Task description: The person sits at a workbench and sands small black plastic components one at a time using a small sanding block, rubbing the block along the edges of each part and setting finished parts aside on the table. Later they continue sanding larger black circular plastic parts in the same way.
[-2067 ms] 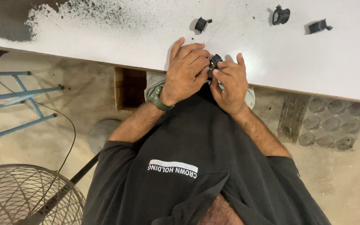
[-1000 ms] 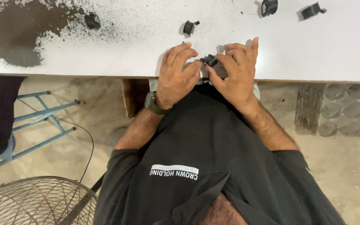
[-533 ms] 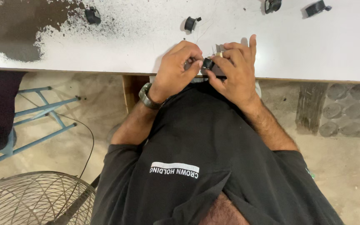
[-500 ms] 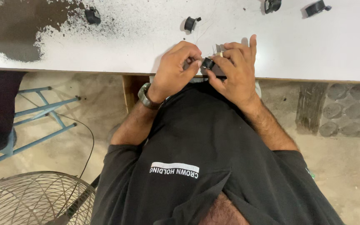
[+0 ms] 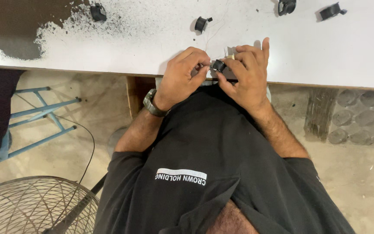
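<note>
Fingers hide most of the small black part (image 5: 218, 65); the fan (image 5: 31, 206) is cut off by the frame edge

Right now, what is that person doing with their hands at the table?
A person in a black shirt is leaning over the edge of a white table. Both hands meet at a small black part: the left hand pinches at it from one side, and the right hand holds it with fingers curled round. A thin wire runs up from it across the table. Four more small black parts lie farther back, untouched. A wire fan guard sits on the floor.
</note>
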Demonstrator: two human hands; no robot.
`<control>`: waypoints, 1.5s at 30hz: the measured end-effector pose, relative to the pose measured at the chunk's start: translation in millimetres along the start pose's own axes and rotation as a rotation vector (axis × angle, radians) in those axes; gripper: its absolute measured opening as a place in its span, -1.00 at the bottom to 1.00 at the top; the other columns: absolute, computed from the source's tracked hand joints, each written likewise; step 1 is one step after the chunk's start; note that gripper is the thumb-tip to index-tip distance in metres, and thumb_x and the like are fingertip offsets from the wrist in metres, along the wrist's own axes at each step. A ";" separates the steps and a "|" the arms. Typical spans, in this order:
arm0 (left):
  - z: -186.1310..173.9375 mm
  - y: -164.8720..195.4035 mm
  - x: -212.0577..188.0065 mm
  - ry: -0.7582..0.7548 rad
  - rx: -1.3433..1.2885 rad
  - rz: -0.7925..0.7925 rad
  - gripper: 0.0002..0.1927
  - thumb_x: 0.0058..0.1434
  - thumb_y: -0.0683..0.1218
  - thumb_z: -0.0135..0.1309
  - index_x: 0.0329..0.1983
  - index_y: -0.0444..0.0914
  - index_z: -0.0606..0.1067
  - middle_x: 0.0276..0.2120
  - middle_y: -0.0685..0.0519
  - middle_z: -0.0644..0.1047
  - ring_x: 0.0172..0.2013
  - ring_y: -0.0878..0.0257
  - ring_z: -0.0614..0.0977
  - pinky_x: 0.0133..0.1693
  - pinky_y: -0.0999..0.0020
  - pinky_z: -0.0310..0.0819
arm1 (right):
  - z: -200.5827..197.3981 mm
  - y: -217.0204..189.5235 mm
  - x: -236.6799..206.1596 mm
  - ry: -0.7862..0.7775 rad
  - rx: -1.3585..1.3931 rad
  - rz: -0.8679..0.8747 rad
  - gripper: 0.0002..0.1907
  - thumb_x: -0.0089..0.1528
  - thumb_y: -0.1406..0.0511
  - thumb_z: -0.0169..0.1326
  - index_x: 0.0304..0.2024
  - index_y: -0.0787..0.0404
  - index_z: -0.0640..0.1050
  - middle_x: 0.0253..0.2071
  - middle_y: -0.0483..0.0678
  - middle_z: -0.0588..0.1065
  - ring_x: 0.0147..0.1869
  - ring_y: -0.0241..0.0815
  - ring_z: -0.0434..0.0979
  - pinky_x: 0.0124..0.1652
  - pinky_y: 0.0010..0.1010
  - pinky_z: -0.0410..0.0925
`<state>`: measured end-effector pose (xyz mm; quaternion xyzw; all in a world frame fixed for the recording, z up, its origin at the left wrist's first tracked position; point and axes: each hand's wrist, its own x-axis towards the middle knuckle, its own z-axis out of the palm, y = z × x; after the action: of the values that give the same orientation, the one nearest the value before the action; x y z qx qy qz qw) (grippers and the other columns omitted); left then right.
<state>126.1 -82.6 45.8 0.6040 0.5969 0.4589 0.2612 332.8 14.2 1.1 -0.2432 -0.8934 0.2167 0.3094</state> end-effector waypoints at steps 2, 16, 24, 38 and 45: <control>0.2 1.0 -0.7 0.009 -0.001 -0.028 -0.87 0.28 -0.28 0.18 -0.12 -0.30 0.53 -0.19 0.04 0.57 -0.30 0.26 0.60 -0.29 0.38 0.50 | 0.6 -0.5 -0.2 0.005 -0.007 -0.003 -0.63 0.17 0.28 0.42 0.00 0.17 0.62 -0.08 -0.05 0.40 0.30 0.04 0.39 0.53 0.32 -0.18; 30.8 0.0 -5.3 0.208 0.247 -0.002 -0.83 0.12 -0.23 0.24 -0.33 -0.21 0.45 -0.44 0.09 0.52 -0.37 0.11 0.58 -0.31 0.19 0.46 | 14.3 -5.4 -24.1 0.214 0.223 -0.105 -0.68 0.24 0.55 0.22 0.00 0.23 0.49 -0.08 0.04 0.46 0.19 0.09 0.55 0.48 0.19 0.15; 36.4 -5.0 -6.3 0.249 0.230 0.036 -0.81 0.08 -0.24 0.24 -0.34 -0.21 0.43 -0.44 0.08 0.51 -0.39 0.10 0.56 -0.30 0.16 0.43 | 28.5 -5.3 -24.0 0.240 0.210 -0.091 -0.67 0.19 0.58 0.26 -0.09 0.25 0.45 -0.16 0.02 0.50 0.12 0.07 0.60 0.43 0.16 0.24; 39.1 -6.9 -8.4 0.251 0.219 0.066 -0.81 0.09 -0.23 0.23 -0.33 -0.21 0.42 -0.40 0.07 0.50 -0.33 0.05 0.56 -0.26 0.14 0.43 | 24.0 -5.4 -25.0 0.213 0.186 -0.095 -0.66 0.17 0.60 0.23 -0.10 0.23 0.45 -0.18 0.01 0.50 0.14 0.06 0.61 0.44 0.18 0.19; 39.7 -7.1 -9.4 0.242 0.212 0.058 -0.81 0.11 -0.23 0.23 -0.33 -0.21 0.42 -0.42 0.08 0.50 -0.37 0.11 0.56 -0.29 0.18 0.43 | 19.9 -7.5 -23.1 0.181 0.156 -0.102 -0.66 0.17 0.60 0.23 -0.10 0.23 0.47 -0.18 -0.01 0.52 0.15 0.06 0.61 0.46 0.18 0.17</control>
<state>158.3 -81.3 19.9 0.5856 0.6513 0.4701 0.1087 333.4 -9.6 -19.4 -0.1910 -0.8535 0.2467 0.4175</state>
